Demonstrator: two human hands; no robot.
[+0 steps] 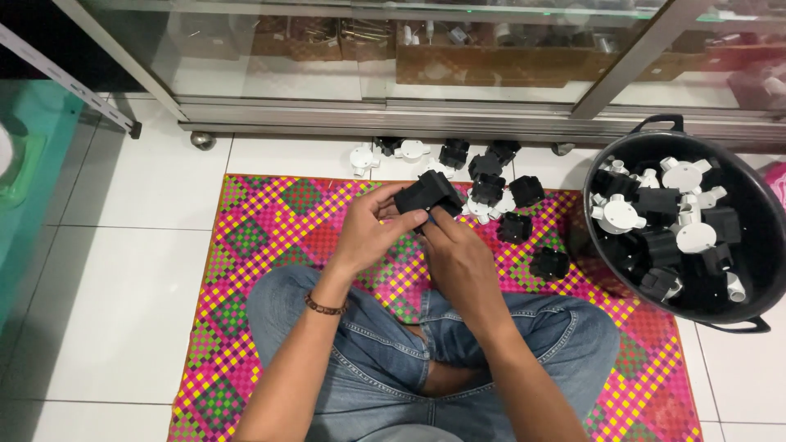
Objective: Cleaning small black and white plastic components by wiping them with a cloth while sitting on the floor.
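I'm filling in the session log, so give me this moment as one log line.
left hand: grips black box | right hand: fingers on its underside | black tub: black and white fittings | woven mat: loose fittings

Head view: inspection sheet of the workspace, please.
Surface: multicoloured checked woven mat on white floor tiles.
Job's things: black plastic junction box held in both hands; left hand grips it from the side, right hand fingers touch its underside.
Clutter: loose black and white round conduit boxes on the mat's far edge; black plastic tub full of more.
Cables: nothing seen.
Surroundings: glass-fronted display cabinet; teal bin.
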